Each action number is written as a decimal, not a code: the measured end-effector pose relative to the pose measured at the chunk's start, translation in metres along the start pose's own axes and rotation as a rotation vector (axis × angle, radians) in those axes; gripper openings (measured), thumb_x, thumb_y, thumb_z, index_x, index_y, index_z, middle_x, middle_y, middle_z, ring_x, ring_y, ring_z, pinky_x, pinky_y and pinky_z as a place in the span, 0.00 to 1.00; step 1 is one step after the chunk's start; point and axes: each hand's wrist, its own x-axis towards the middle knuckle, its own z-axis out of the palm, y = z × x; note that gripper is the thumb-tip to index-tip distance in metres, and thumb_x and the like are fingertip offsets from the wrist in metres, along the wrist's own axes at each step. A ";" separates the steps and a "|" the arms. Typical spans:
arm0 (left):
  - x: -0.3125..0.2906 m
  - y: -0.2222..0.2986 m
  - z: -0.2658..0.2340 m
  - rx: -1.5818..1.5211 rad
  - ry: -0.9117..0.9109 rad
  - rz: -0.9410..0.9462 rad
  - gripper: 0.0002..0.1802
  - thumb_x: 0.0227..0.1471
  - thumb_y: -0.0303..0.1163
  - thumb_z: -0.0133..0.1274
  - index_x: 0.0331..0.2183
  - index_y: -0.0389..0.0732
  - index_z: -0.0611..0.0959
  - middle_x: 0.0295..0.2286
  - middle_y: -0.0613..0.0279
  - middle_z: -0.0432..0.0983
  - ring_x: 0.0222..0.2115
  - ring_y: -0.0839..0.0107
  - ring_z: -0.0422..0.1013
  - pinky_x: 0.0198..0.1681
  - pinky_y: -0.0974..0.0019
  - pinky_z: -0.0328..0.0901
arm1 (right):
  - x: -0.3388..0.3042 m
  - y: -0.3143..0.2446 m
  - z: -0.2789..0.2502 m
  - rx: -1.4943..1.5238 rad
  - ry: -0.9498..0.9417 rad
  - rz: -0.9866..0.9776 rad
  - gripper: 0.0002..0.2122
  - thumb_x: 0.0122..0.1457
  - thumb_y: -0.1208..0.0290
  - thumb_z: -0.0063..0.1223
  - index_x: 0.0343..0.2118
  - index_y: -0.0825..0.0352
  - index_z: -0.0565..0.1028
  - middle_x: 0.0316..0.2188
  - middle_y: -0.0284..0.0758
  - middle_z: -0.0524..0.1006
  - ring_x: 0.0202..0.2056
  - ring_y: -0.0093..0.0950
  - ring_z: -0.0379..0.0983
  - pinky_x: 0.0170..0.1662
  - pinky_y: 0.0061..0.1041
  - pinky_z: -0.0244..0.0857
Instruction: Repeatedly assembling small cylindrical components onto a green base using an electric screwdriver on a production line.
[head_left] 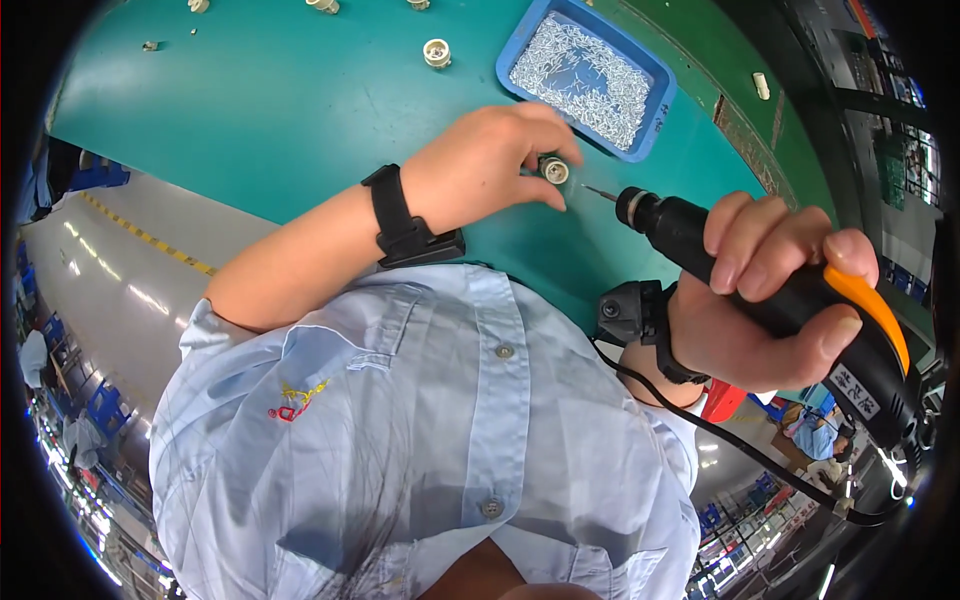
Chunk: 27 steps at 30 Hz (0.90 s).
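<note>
My left hand (492, 158) is curled round a small round cream fitting (554, 171) that looks like a lamp socket, its open end with metal inside facing up. The thumb and index finger are on either side of it; the fingers partly hide its far side. My right hand (785, 270) grips a black electric screwdriver (680, 228) with an orange strip. Its thin bit points left at the fitting, with a gap between them. Beyond the fitting sits a blue tray (640, 150) of loose silvery screws (590, 80).
Another cream fitting (437, 53) stands on the green table (270, 110), with more at its far edge, such as one fitting (323, 5). A small white piece (761, 86) lies at the far right. A black cable (740, 435) runs below my right arm.
</note>
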 end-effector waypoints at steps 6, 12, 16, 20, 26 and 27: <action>-0.006 -0.009 0.004 -0.139 -0.140 -0.202 0.12 0.39 0.29 0.60 0.31 0.39 0.80 0.24 0.60 0.75 0.23 0.65 0.71 0.27 0.67 0.66 | 0.001 0.017 0.010 -0.026 0.069 0.022 0.16 0.58 0.56 0.38 0.42 0.64 0.66 0.16 0.31 0.63 0.15 0.22 0.58 0.20 0.23 0.53; -0.005 -0.006 0.000 -0.074 -0.154 -0.190 0.13 0.39 0.25 0.61 0.32 0.38 0.80 0.24 0.61 0.73 0.21 0.73 0.70 0.26 0.72 0.66 | 0.002 0.030 0.021 -0.123 0.147 0.066 0.15 0.58 0.58 0.38 0.39 0.64 0.65 0.14 0.31 0.62 0.13 0.23 0.57 0.19 0.24 0.54; -0.005 -0.009 0.001 -0.071 -0.129 -0.167 0.13 0.38 0.26 0.61 0.32 0.38 0.80 0.23 0.60 0.73 0.20 0.72 0.70 0.25 0.73 0.66 | 0.002 0.036 0.024 -0.161 0.153 0.091 0.13 0.59 0.58 0.38 0.37 0.64 0.65 0.14 0.31 0.62 0.13 0.22 0.57 0.19 0.24 0.54; -0.004 -0.005 -0.002 -0.097 -0.144 -0.206 0.10 0.40 0.29 0.58 0.30 0.38 0.80 0.25 0.58 0.75 0.23 0.63 0.71 0.27 0.65 0.66 | 0.003 0.038 0.024 -0.163 0.118 0.101 0.13 0.59 0.59 0.38 0.36 0.64 0.64 0.13 0.31 0.62 0.12 0.23 0.57 0.19 0.24 0.54; -0.003 -0.004 -0.002 -0.079 -0.177 -0.201 0.11 0.40 0.28 0.58 0.31 0.38 0.80 0.24 0.57 0.74 0.25 0.61 0.72 0.29 0.63 0.66 | 0.004 0.040 0.025 -0.093 0.114 0.129 0.14 0.56 0.63 0.51 0.34 0.67 0.62 0.13 0.32 0.65 0.13 0.24 0.62 0.18 0.24 0.61; -0.003 -0.005 -0.002 -0.072 -0.174 -0.194 0.11 0.40 0.28 0.58 0.31 0.38 0.80 0.24 0.57 0.74 0.25 0.60 0.72 0.29 0.62 0.66 | 0.004 0.040 0.025 -0.091 0.116 0.132 0.14 0.55 0.63 0.51 0.34 0.67 0.62 0.13 0.32 0.65 0.13 0.24 0.62 0.19 0.24 0.62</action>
